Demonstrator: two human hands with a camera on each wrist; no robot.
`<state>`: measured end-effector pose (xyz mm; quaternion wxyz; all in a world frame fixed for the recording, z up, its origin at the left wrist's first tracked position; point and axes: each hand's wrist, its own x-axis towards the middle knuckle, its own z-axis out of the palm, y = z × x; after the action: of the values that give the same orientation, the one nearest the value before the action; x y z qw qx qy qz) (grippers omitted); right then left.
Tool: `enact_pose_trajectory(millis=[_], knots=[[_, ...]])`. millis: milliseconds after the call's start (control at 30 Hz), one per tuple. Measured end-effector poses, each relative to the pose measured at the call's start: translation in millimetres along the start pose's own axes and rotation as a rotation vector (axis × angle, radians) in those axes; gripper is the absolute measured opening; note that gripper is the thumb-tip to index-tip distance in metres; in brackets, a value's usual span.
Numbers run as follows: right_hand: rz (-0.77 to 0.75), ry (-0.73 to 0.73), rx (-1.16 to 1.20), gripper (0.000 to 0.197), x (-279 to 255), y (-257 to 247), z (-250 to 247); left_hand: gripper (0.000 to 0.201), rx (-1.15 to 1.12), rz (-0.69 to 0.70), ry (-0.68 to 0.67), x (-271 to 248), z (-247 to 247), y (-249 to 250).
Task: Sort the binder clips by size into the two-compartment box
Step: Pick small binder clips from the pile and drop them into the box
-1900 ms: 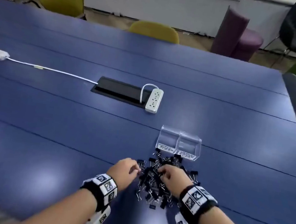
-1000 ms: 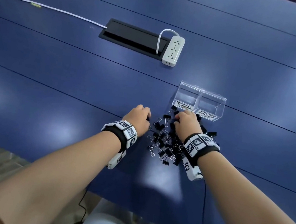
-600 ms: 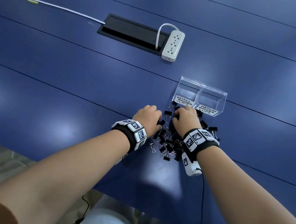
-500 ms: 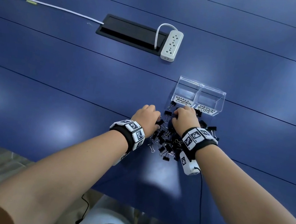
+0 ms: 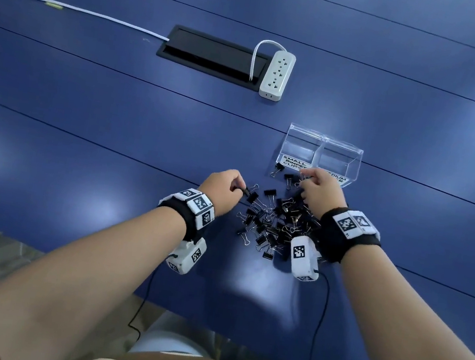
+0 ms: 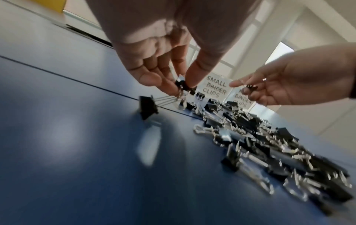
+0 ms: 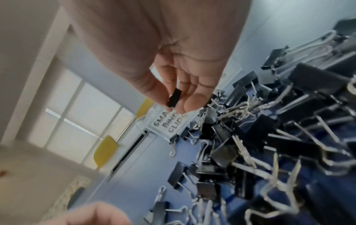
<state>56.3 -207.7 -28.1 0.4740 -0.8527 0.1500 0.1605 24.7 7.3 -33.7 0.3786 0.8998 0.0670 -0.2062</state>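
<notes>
Both hands (image 5: 222,188) (image 5: 319,192) lifted clips; clear box (image 5: 342,152) compartments look empty.

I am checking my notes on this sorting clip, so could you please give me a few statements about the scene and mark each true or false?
1. Both compartments of the clear box already hold clips. False: both look empty.
2. The left hand pinches a black clip. True.
3. The right hand is empty. False: it pinches a small black clip.
4. The pile of clips lies on the table in front of the box. True.
5. The power strip sits inside the box. False: it lies on the table, beyond it.
</notes>
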Motion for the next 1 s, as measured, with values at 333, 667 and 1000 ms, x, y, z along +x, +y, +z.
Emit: enact_pose_trajectory(millis=[333,667,1000], knots=[[-0.041,-0.045,-0.187,0.018,-10,0,-4,0.023,0.45,0.152,0.003,14,17,17],[-0.162,-0.235,-0.741,0.018,-15,-7,18,0.016,0.465,0.133,-0.024,21,27,18],[-0.145,0.017,-0.312,0.006,8,-50,-18,0.015,0.185,0.033,0.006,29,17,23]])
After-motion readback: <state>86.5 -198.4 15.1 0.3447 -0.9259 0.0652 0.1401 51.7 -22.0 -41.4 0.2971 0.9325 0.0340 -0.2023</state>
